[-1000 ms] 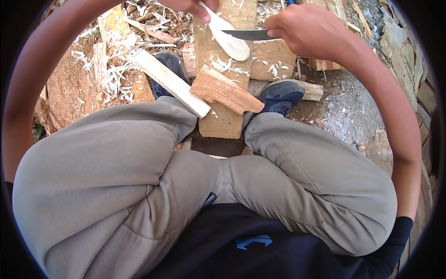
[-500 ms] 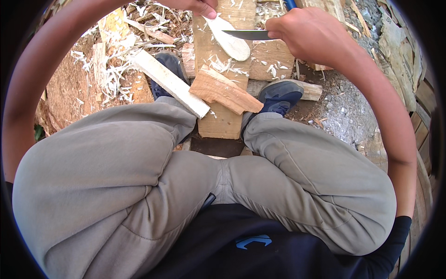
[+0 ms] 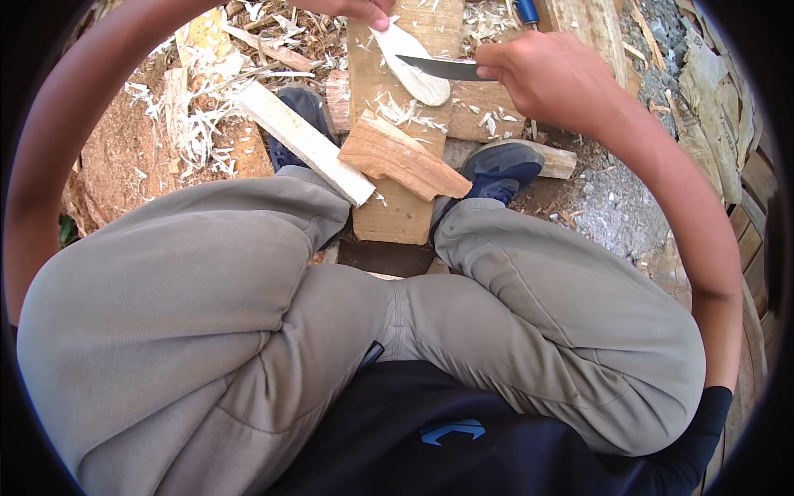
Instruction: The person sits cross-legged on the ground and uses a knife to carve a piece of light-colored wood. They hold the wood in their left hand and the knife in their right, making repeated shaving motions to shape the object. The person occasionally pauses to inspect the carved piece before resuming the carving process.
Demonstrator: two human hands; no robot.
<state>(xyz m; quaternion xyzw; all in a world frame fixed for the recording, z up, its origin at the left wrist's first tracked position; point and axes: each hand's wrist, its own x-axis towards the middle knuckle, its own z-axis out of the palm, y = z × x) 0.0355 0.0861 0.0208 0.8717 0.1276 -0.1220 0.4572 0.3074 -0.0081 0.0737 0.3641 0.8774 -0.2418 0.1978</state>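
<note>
left hand (image 3: 361, 10): grip pinching spoon-shaped wood (image 3: 423, 87); right hand (image 3: 552, 73): grip closed round knife (image 3: 447, 69), now slanting more, shaving apparently continuing.

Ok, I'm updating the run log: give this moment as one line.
left hand: holds pale spoon-shaped piece | right hand: holds knife over piece | below: wooden board, shavings
</note>
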